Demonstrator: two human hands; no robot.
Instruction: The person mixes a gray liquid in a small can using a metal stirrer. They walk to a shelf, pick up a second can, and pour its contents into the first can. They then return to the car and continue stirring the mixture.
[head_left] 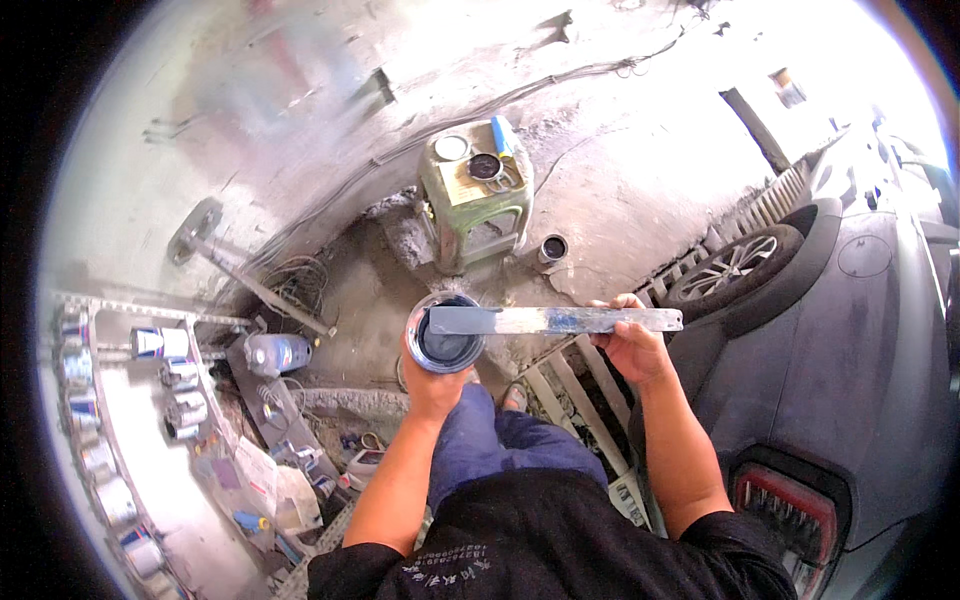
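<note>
My left hand point(440, 390) is closed round a round paint can point(447, 366) with dark paint inside, held up in front of my legs. In my right hand point(633, 342) I grip the far right end of a long flat stirring stick point(575, 320), smeared white and blue along its middle. The stick lies level, its grey, paint-coated left end over the can's opening. Whether that end touches the rim or the paint, I cannot tell. Fingers of the left hand are partly hidden below the can.
A worn plastic stool point(470, 225) ahead bears an open dark pot point(485, 167), a pale lid point(452, 148) and a blue object point(501, 137). Another dark tin point(552, 249) stands on the floor. Right is a dark car point(800, 370); left, a shelf with several cans point(160, 343) and a jug point(278, 354).
</note>
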